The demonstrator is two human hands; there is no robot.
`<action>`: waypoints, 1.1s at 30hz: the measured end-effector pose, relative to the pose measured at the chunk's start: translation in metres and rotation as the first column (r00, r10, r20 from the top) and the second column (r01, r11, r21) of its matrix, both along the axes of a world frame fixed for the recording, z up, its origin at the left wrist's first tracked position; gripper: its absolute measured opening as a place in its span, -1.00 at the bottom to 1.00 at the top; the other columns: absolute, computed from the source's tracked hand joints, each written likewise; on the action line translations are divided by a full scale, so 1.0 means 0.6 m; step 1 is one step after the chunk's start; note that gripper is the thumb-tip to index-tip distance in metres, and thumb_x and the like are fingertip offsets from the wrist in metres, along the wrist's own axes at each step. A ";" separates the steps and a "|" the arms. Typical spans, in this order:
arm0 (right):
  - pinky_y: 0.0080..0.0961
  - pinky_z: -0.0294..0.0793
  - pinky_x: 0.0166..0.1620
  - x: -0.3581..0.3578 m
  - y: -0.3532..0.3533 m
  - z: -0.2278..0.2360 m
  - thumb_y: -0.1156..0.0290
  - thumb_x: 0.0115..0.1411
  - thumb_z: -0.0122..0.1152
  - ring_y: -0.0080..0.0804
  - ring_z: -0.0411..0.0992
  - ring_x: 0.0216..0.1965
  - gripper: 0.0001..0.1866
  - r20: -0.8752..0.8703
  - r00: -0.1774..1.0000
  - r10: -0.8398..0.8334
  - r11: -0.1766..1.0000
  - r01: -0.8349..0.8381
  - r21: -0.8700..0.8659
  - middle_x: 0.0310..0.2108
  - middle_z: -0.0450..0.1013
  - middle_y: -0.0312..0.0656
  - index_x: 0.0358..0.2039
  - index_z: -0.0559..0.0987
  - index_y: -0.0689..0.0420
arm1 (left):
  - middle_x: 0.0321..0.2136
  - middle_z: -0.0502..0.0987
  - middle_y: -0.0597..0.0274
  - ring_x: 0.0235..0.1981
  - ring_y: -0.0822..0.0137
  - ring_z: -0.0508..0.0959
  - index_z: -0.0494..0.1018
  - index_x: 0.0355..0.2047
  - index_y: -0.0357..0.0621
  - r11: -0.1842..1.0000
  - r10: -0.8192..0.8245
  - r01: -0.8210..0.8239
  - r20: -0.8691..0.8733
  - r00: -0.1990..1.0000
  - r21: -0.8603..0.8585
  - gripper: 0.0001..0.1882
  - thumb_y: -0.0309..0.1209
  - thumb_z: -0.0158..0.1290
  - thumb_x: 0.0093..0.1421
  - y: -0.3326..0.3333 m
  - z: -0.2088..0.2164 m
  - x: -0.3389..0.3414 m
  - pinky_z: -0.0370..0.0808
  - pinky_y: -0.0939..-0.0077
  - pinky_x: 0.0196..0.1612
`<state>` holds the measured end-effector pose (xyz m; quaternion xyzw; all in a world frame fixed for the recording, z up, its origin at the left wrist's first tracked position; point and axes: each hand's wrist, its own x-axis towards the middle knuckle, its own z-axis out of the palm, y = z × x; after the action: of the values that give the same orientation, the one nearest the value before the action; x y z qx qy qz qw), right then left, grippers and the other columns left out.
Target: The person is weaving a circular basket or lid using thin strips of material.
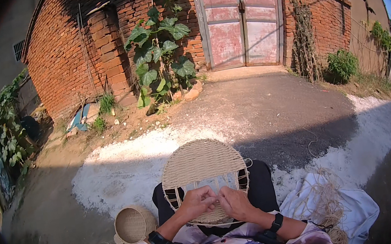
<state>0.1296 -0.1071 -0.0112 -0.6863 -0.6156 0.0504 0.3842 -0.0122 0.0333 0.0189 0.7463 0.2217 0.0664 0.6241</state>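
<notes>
Though outdrs (pt-shaded), panel (pixel 203 162) o/ lap (pixel 264 186)

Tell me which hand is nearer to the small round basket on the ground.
Left. The left hand is to the right of the small round basket, at the near part of the large woven piece; the right hand is farther right, past the left.

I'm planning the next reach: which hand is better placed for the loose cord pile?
Probably the right hand: the cord pile lies on that side; the left hand is farther across.
</notes>
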 end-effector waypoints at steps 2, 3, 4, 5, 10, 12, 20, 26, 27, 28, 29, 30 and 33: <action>0.11 0.44 -0.30 0.008 0.005 -0.008 0.26 0.33 0.05 0.22 0.53 -0.35 -0.77 -0.193 0.980 -0.053 0.996 0.038 -0.077 -0.47 0.53 0.15 -0.25 0.41 0.19 | -0.40 0.63 0.06 -0.43 0.24 0.66 0.49 -0.27 -0.25 0.916 -0.051 0.019 0.068 0.996 0.402 -0.94 -0.53 0.10 0.26 -0.014 0.015 0.006 0.61 0.45 -0.36; 0.03 0.45 -0.31 0.012 0.008 -0.010 0.26 0.34 0.04 0.16 0.53 -0.38 -0.76 -0.214 0.976 -0.047 0.996 0.031 -0.080 -0.49 0.52 0.11 -0.27 0.41 0.20 | -0.39 0.64 0.01 -0.43 0.17 0.67 0.49 -0.27 -0.26 0.812 -0.083 0.015 0.090 0.993 0.584 -0.93 -0.54 0.10 0.24 -0.020 0.020 0.006 0.60 0.42 -0.36; -0.05 0.46 -0.33 0.016 0.010 -0.011 0.26 0.36 0.02 0.10 0.54 -0.41 -0.75 -0.236 0.971 -0.044 0.996 0.025 -0.084 -0.51 0.52 0.08 -0.29 0.41 0.21 | -0.40 0.59 -0.06 -0.45 -0.02 0.63 0.47 -0.29 -0.25 0.748 -0.112 -0.043 0.190 0.975 0.662 -0.88 -0.54 0.13 0.16 -0.023 0.015 0.003 0.56 0.24 -0.38; -0.13 0.47 -0.34 0.019 0.014 -0.013 0.25 0.38 0.01 0.04 0.54 -0.45 -0.74 -0.256 0.966 -0.043 0.996 0.021 -0.087 -0.52 0.51 0.04 -0.31 0.41 0.22 | -0.42 0.58 -0.03 -0.45 0.00 0.63 0.47 -0.30 -0.24 0.671 -0.121 -0.076 0.209 0.970 0.738 -0.88 -0.54 0.15 0.15 -0.022 0.012 0.002 0.56 0.23 -0.39; -0.22 0.49 -0.30 0.019 0.008 -0.008 0.39 0.25 0.11 -0.08 0.55 -0.43 -0.84 -0.479 0.878 -0.016 0.994 -0.040 -0.106 -0.50 0.52 -0.03 -0.23 0.41 0.20 | -0.50 0.52 0.05 -0.46 -0.04 0.60 0.47 -0.37 -0.21 0.432 -0.134 -0.111 0.185 0.974 0.895 -0.89 -0.53 0.20 0.13 -0.031 -0.005 -0.007 0.52 0.12 -0.43; -0.27 0.49 -0.30 0.024 -0.005 0.024 0.43 0.22 0.12 -0.18 0.54 -0.42 -0.81 -0.485 0.873 -0.045 0.984 -0.044 -0.170 -0.46 0.52 -0.08 -0.20 0.40 0.20 | -0.49 0.52 0.05 -0.46 -0.03 0.60 0.48 -0.36 -0.20 0.450 -0.123 -0.090 0.161 0.979 0.889 -0.89 -0.51 0.20 0.13 -0.028 -0.002 -0.005 0.52 0.13 -0.43; -0.49 0.39 -0.37 0.029 -0.013 -0.016 0.57 0.15 0.16 -0.48 0.38 -0.48 -0.76 -0.635 0.770 0.067 0.996 -0.091 -0.005 -0.43 0.39 -0.21 -0.17 0.37 0.19 | -0.46 0.56 0.02 -0.49 0.13 0.61 0.52 -0.27 -0.26 0.551 -0.216 0.051 0.084 0.973 0.833 -0.86 -0.50 0.19 0.16 -0.011 0.003 0.000 0.50 0.30 -0.43; -0.46 0.40 -0.43 0.028 -0.028 0.010 0.53 0.14 0.24 -0.50 0.41 -0.53 -0.85 -0.521 0.853 0.017 1.000 -0.026 -0.011 -0.51 0.38 -0.24 -0.30 0.45 0.19 | -0.58 0.44 0.39 -0.53 0.63 0.38 0.51 -0.26 -0.26 0.897 -0.145 0.177 -0.108 0.983 0.406 -0.84 -0.43 0.21 0.25 -0.002 0.015 0.005 0.37 0.59 -0.48; -0.45 0.41 -0.43 0.028 -0.031 0.013 0.51 0.13 0.26 -0.48 0.43 -0.52 -0.86 -0.487 0.872 0.048 0.999 -0.041 0.026 -0.51 0.39 -0.23 -0.33 0.47 0.20 | -0.58 0.45 0.36 -0.53 0.61 0.40 0.51 -0.28 -0.27 0.903 -0.143 0.173 -0.105 0.984 0.393 -0.83 -0.42 0.21 0.24 -0.003 0.014 0.005 0.39 0.56 -0.47; -0.44 0.43 -0.42 0.027 -0.032 0.016 0.50 0.11 0.28 -0.46 0.45 -0.52 -0.86 -0.451 0.889 0.079 0.996 -0.057 0.062 -0.52 0.40 -0.21 -0.36 0.49 0.20 | -0.58 0.47 0.33 -0.53 0.58 0.42 0.50 -0.29 -0.29 0.909 -0.141 0.169 -0.102 0.985 0.381 -0.83 -0.42 0.21 0.23 -0.003 0.013 0.005 0.41 0.53 -0.46; -0.43 0.44 -0.42 0.026 -0.033 0.017 0.49 0.10 0.30 -0.44 0.47 -0.52 -0.86 -0.414 0.904 0.109 0.992 -0.075 0.098 -0.52 0.41 -0.19 -0.39 0.50 0.21 | -0.58 0.48 0.30 -0.52 0.55 0.43 0.50 -0.31 -0.30 0.915 -0.137 0.165 -0.099 0.986 0.368 -0.82 -0.42 0.20 0.23 -0.003 0.013 0.005 0.43 0.51 -0.45; -0.42 0.46 -0.41 0.024 -0.032 0.012 0.48 0.08 0.31 -0.42 0.48 -0.51 -0.86 -0.377 0.920 0.105 0.992 -0.069 0.107 -0.51 0.42 -0.17 -0.40 0.52 0.21 | -0.58 0.48 0.31 -0.52 0.56 0.43 0.50 -0.31 -0.30 0.919 -0.129 0.159 -0.107 0.986 0.360 -0.82 -0.42 0.20 0.23 -0.005 0.016 0.006 0.42 0.51 -0.46; -0.40 0.50 -0.38 0.020 -0.029 -0.001 0.46 0.06 0.34 -0.35 0.52 -0.50 -0.86 -0.302 0.950 0.086 0.991 -0.052 0.120 -0.49 0.46 -0.13 -0.41 0.55 0.22 | -0.57 0.49 0.31 -0.53 0.55 0.44 0.51 -0.29 -0.29 0.927 -0.107 0.143 -0.122 0.987 0.347 -0.82 -0.41 0.22 0.23 -0.010 0.019 0.007 0.41 0.52 -0.46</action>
<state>0.1413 -0.1242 -0.0119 -0.6258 -0.5741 0.1354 0.5103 -0.0080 0.0273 0.0305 0.8615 0.1890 0.0276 0.4704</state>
